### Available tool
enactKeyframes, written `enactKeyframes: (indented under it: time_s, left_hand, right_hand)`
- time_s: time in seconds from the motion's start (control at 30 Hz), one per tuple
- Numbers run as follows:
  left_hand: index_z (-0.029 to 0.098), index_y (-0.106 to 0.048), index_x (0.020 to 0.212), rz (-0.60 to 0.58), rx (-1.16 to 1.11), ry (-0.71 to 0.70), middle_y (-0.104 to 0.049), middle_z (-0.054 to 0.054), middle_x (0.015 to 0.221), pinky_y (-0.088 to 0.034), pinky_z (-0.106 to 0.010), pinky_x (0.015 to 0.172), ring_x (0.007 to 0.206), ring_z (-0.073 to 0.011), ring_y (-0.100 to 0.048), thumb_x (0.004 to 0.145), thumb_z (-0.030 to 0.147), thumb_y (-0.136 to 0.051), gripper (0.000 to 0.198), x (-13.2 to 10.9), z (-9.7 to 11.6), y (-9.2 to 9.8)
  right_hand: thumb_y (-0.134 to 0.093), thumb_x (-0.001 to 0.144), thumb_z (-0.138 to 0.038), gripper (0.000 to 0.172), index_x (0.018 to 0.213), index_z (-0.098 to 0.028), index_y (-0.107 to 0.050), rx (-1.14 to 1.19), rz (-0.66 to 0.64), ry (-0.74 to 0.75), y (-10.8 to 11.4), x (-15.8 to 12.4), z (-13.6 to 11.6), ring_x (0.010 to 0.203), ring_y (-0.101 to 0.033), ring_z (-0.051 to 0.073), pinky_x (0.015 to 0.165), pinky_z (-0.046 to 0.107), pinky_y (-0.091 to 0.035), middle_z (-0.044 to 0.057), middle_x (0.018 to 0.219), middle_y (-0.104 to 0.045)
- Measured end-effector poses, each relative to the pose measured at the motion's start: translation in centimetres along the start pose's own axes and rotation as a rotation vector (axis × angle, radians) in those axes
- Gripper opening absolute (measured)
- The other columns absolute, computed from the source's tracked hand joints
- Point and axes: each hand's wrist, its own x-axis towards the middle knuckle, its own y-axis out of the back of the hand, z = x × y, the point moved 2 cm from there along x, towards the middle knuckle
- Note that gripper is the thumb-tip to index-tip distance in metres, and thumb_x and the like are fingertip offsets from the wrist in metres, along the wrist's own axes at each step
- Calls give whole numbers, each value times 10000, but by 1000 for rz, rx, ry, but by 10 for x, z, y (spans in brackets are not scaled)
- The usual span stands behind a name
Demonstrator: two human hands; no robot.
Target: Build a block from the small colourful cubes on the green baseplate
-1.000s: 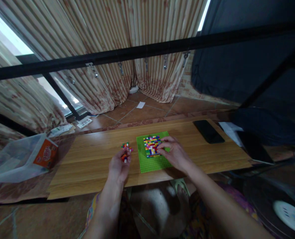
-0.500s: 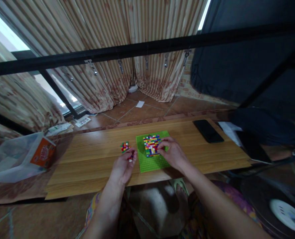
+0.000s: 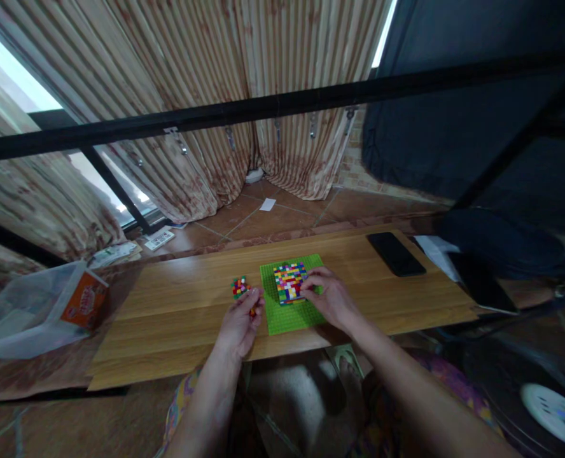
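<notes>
A block of small multicoloured bricks [image 3: 289, 282] stands on a green studded baseplate [image 3: 282, 321]. My right hand [image 3: 329, 297] is at the block's right side, thumb and index finger pinched against its edge; whatever lies between the fingertips is too small to make out. Left of the baseplate, my left hand [image 3: 241, 321] is curled around a few small bricks [image 3: 252, 312], with red and orange showing between the fingers. Just beyond it, a loose cluster of coloured bricks [image 3: 238, 285] lies on the wooden table [image 3: 182, 305].
A black phone [image 3: 396, 254] lies on the table's right part, with white paper [image 3: 438, 254] and another dark flat device [image 3: 483, 283] farther right. At the left stands a clear plastic bin [image 3: 39, 312] with an orange label. A black metal rail [image 3: 263, 108] crosses beyond the table.
My left hand's fingers have shifted and closed more over the bricks they hold. My right hand stays at the block's right edge. The camera view has moved slightly.
</notes>
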Motion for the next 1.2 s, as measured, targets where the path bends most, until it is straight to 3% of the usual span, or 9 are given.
enactKeyframes:
  time_s: [0.07,0.17,0.27,0.4,0.6,0.77,0.83,1.03,1.2]
  left_hand:
    - [92,-666,847,-23,36,2,-548,27,603,-291,-82,365,432,3,-423,704,250,-767,236,1,-2,1]
    - [108,-659,870,-56,71,5,-502,54,580,-221,-92,351,406,11,-360,651,336,-803,348,3,-4,1]
    - [116,-654,879,-74,92,9,-482,61,583,-197,-99,359,408,11,-342,620,356,-818,390,4,-5,1]
    - [114,-656,896,-90,105,12,-488,50,605,-204,-103,379,426,7,-353,656,328,-789,347,3,-4,-1]
    - [109,-662,1001,-145,82,17,-528,15,648,-231,-117,402,461,-15,-395,696,237,-729,338,-1,-4,-5]
    - [111,-634,1127,-279,39,21,-533,5,670,-210,-128,404,455,-10,-356,689,198,-736,459,-7,-5,-11]
    - [128,-610,1181,-333,36,27,-526,8,666,-196,-129,404,448,-6,-329,709,204,-729,493,-10,-5,-14]
    - [167,-550,1263,-452,70,37,-502,20,645,-173,-129,409,439,-5,-304,755,244,-711,539,-16,-4,-17]
    - [162,-528,1279,-469,81,31,-499,22,639,-139,-128,413,447,-4,-288,757,253,-719,563,-13,-7,-15]
  right_hand:
    - [-669,742,-234,31,742,-225,-699,83,35,-35,7,4,6,966,-598,196,837,341,-461,43,974,-622]
    - [-680,732,-289,110,807,-210,-684,89,77,-135,21,9,14,909,-608,203,750,327,-472,59,970,-636]
    - [-712,709,-340,214,863,-198,-667,-1,7,-174,27,12,16,834,-612,195,716,323,-466,64,960,-644]
    - [-762,663,-330,288,889,-191,-650,-117,-84,-153,19,11,14,789,-607,183,697,310,-456,50,917,-647]
    - [-778,648,-299,256,846,-201,-647,-173,-104,-92,14,11,15,773,-608,182,695,311,-453,37,893,-643]
    - [-638,807,-309,104,847,-220,-674,46,-50,31,23,11,-2,847,-619,182,742,318,-470,40,911,-650]
    - [-573,863,-314,144,852,-230,-690,163,-70,96,19,8,-14,899,-620,178,796,324,-473,42,933,-658]
    - [-570,875,-288,183,980,-246,-713,385,-251,134,-8,-2,-44,987,-619,175,854,330,-478,48,1031,-683]
    - [-604,849,-265,129,834,-224,-725,497,-269,101,-16,-3,-49,872,-634,155,805,305,-482,24,888,-694]
